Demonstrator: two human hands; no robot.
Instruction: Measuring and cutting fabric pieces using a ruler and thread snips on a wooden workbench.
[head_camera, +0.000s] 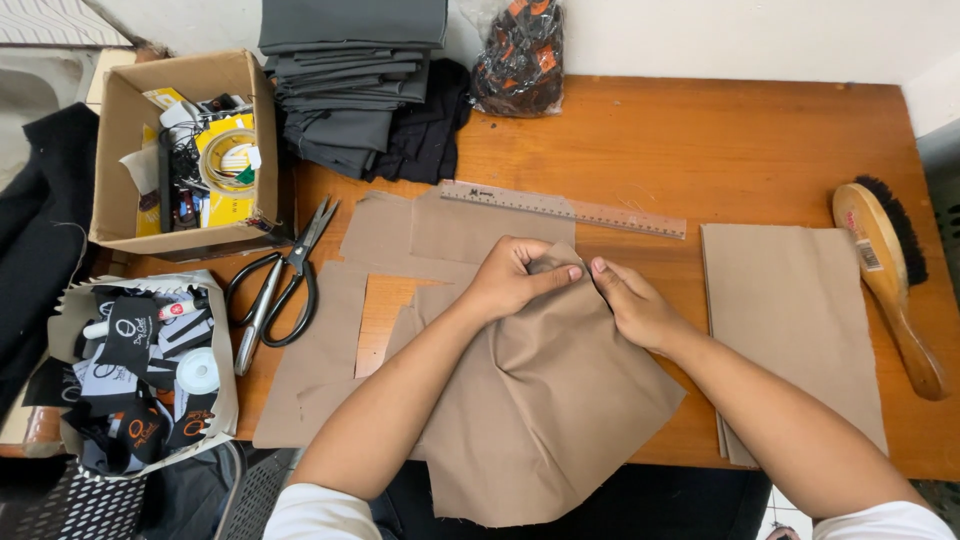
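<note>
Hands (575, 285) pinch soft tan cloth (540, 400).

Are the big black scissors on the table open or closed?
Open: the scissors lie flat, handles spread apart, blades slightly parted.

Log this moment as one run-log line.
left hand: pinching tan fabric piece | right hand: gripping same piece | scissors: left, untouched

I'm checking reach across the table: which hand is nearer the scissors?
Left. The left hand grips the tan cloth just right of the scissors; the right hand lies farther right.
</note>
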